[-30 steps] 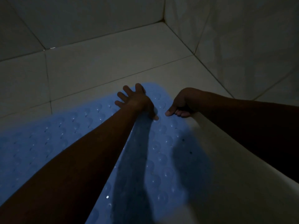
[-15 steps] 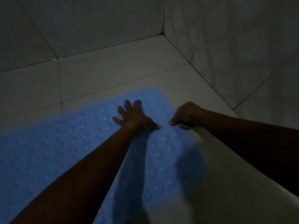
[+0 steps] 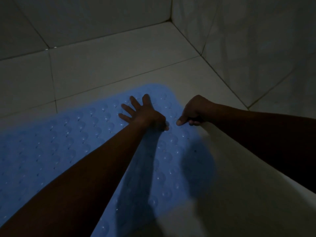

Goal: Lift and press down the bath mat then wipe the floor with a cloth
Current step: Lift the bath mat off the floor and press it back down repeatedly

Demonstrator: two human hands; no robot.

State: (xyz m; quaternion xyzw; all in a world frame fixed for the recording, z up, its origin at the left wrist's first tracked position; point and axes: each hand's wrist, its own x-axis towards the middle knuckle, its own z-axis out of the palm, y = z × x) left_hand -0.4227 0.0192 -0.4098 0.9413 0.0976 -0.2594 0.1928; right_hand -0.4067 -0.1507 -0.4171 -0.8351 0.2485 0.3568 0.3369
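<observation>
On the tiled floor (image 3: pixel 119 62), the blue bath mat (image 3: pixel 68 142) lies flat, with its rounded far end directed toward the floor's far right corner and stopping well short of it. The mat body runs back toward the near left of the floor and passes out of view. Rows of round suction-cup bumps cover the visible face. The left hand (image 3: pixel 142 113) rests palm-down on the mat near the far end. Its fingers (image 3: pixel 126 108) are straight and spread apart, flat against the bumps, with the thumb lying out to the right. The left forearm crosses the mat diagonally from the near left and casts a dark shadow on the mat beside it. The right hand (image 3: pixel 195 110) is positioned at the mat's right edge, just beside the left hand and apart from it. Its thumb (image 3: pixel 179 121) presses on the top face of the mat, and the remaining fingers are curled together at the edge, pinching it; low light hides how far they reach under. Bare floor tile lies to the right of the mat. Grout lines divide the floor beyond the far end. Two tiled walls (image 3: pixel 256 40) meet at the far right corner.
</observation>
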